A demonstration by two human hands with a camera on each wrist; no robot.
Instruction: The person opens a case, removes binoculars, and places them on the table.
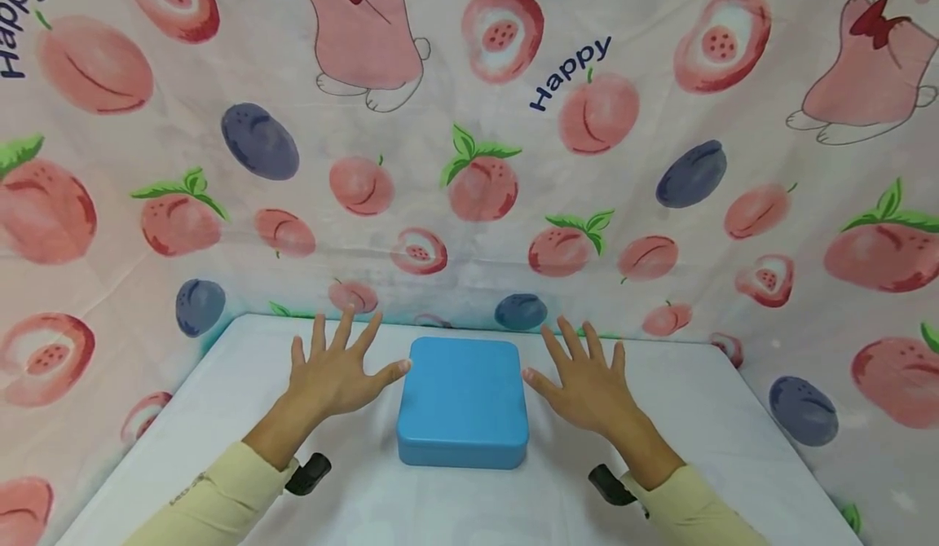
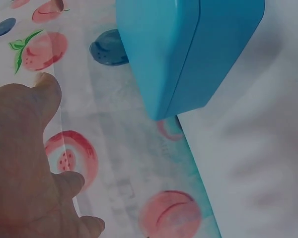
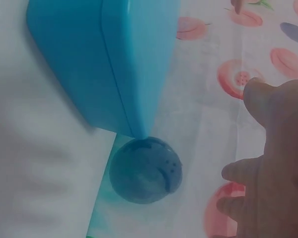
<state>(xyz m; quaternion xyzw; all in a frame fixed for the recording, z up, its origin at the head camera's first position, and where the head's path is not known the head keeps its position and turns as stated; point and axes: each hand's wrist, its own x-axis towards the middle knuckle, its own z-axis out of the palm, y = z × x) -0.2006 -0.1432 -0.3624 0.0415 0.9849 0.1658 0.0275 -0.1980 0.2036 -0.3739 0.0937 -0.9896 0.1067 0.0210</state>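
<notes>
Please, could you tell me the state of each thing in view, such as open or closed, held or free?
Blue box: closed, lying flat on the table, not held.
Left hand: open, fingers spread, apart from the box.
Right hand: open, fingers spread, apart from the box.
White table: bearing the box.
Printed cloth: hung up, lightly creased.
Black wrist devices: worn; whether switched on cannot be told.

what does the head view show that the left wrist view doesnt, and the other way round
Only the head view shows the sleeves, the black wrist devices and the Happy lettering.
Only the left wrist view clearly shows a thin seam along the blue box.
Both share the left hand, the blue box, the white table and the fruit-print cloth.
</notes>
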